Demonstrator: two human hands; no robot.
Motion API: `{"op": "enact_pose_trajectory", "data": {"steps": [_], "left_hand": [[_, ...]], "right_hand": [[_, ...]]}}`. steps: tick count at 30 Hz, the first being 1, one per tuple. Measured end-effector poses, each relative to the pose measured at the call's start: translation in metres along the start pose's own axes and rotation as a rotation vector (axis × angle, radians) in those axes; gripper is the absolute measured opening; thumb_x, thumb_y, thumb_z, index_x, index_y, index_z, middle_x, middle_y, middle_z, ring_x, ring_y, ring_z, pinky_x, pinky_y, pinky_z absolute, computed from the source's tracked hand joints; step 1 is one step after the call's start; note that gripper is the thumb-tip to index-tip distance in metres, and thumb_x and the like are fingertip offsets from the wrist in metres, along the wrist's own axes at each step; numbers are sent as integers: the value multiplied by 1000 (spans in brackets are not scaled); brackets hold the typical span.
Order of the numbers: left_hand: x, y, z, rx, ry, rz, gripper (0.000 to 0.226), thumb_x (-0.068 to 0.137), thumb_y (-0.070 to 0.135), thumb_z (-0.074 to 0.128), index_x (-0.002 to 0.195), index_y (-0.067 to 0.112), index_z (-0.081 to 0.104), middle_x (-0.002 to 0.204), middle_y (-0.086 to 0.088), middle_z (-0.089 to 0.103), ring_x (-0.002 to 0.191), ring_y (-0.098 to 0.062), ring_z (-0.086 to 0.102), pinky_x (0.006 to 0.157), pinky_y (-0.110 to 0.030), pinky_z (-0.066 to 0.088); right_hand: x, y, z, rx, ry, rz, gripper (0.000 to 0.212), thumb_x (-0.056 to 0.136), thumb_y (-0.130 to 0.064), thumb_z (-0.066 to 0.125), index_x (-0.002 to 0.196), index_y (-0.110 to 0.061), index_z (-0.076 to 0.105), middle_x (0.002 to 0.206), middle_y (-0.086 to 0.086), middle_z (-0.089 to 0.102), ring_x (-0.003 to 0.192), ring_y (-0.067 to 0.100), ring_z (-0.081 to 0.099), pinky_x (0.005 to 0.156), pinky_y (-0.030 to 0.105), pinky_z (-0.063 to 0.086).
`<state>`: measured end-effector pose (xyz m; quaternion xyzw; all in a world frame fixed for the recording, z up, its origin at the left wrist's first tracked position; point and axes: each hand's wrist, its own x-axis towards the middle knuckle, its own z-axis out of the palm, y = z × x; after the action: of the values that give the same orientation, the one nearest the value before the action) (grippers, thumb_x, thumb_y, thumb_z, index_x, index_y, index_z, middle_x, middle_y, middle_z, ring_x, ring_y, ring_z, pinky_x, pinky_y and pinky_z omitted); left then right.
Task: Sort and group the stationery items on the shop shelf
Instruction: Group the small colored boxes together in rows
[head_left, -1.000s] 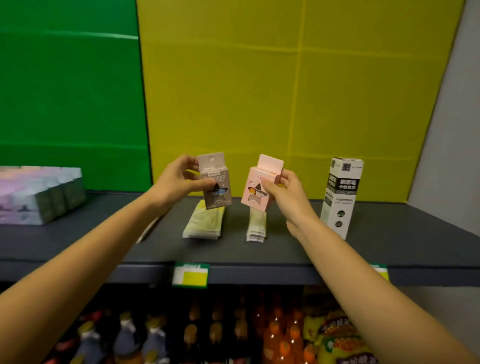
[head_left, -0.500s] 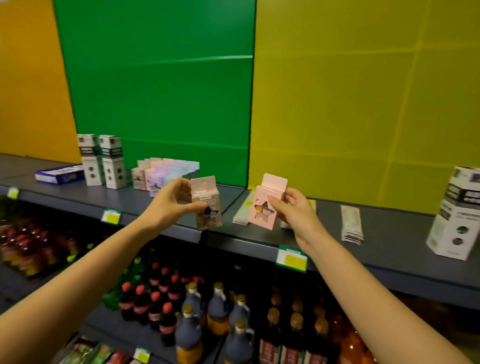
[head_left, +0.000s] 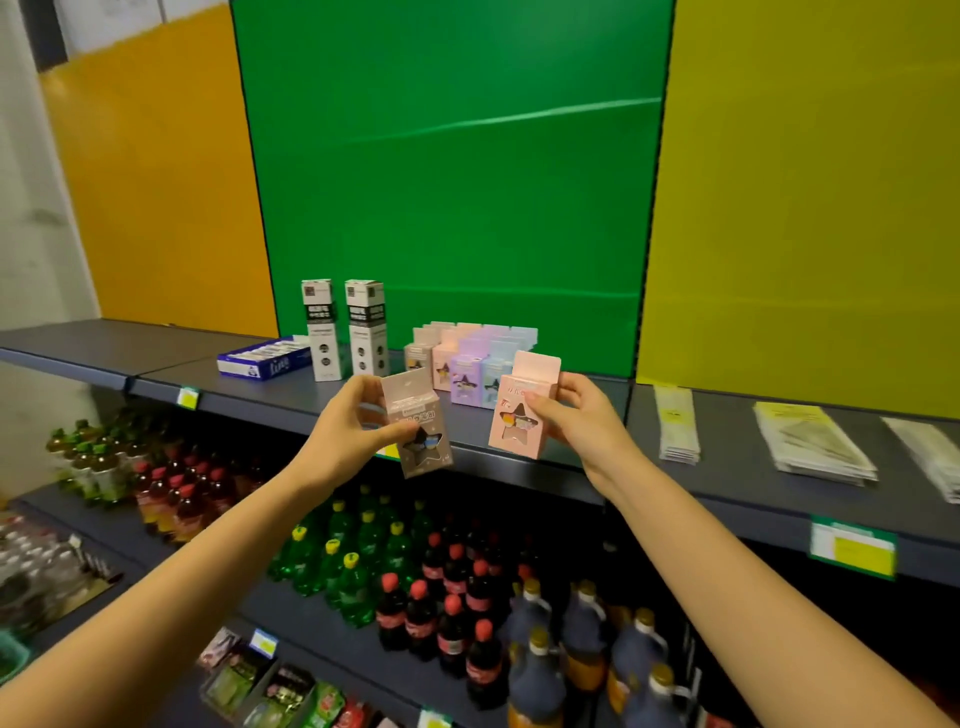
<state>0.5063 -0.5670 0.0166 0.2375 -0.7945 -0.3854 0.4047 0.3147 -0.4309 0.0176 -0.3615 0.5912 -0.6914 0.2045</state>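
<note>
Stationery boxes with star windows: left hand (head_left: 347, 431) grips grey box (head_left: 422, 426), right hand (head_left: 576, 423) pink box (head_left: 522, 410).

We identify the location as a retail shop. Long grey shelves (head_left: 753, 467) run in tiers, and their front edges carry price tags (head_left: 852, 550) in green and yellow holders. On the upper tier we see boxed stationery grouped by kind: tall white boxes (head_left: 343, 332), a cluster of small pastel boxes (head_left: 467, 358), a blue flat box (head_left: 262, 359) and stacks of flat packets (head_left: 810, 441). On the lower tiers we see rows of bottled drinks (head_left: 447, 587) lined up by type. Coloured panels (head_left: 452, 171) in orange, green and yellow back the shelving.
</note>
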Motion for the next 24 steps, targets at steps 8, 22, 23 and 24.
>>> {"op": "enact_pose_trajectory", "data": {"steps": [8, 22, 23, 24], "left_hand": [[33, -40, -51, 4, -49, -4, 35, 74, 16, 74, 99, 19, 50, 95, 3, 58, 84, -16, 60, 73, -26, 51], [141, -103, -58, 5, -128, 59, 36, 71, 12, 76, 92, 29, 52, 92, 8, 57, 80, -12, 61, 71, -23, 52], [149, -108, -59, 11, -126, 65, 36, 71, 12, 76, 92, 28, 52, 92, 7, 58, 80, -12, 61, 71, -23, 52], [157, -113, -60, 17, -125, 70, 36, 71, 12, 76, 94, 26, 53, 93, 6, 59, 81, -12, 61, 70, -22, 51]], "right_hand": [[28, 11, 67, -148, -67, 2, 45, 83, -4, 63, 118, -21, 41, 100, 3, 59, 102, 24, 60, 83, 39, 54], [150, 4, 112, -537, -132, -227, 45, 80, -21, 69, 119, -12, 48, 104, -2, 55, 91, 15, 53, 80, 28, 46], [158, 4, 113, -563, -131, -243, 46, 80, -22, 70, 119, -12, 48, 103, -3, 55, 90, 15, 53, 77, 26, 44], [166, 4, 115, -594, -132, -261, 45, 79, -24, 70, 117, -12, 48, 101, -3, 55, 89, 15, 54, 73, 24, 44]]}}
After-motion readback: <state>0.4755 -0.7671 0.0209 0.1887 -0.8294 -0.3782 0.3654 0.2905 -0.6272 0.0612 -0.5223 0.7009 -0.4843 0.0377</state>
